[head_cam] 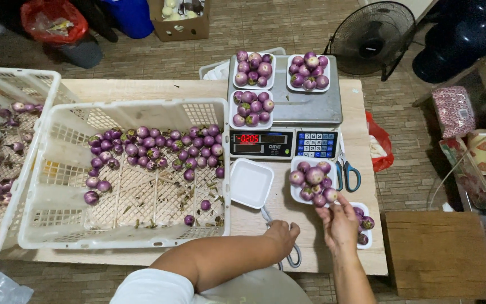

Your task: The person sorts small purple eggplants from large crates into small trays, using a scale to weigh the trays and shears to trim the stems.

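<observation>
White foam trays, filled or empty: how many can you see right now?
6. Three filled trays sit on the scale. An empty tray lies below it, a filled one beside the right hand, another partly hidden behind that hand.

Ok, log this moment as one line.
left hand: resting on scissors | right hand: touching filled eggplant tray | empty tray beside | scale: three filled trays

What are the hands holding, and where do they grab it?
The right hand pinches a small purple eggplant at the filled tray's near edge. The left hand rests on grey scissors, covering their middle.
</observation>
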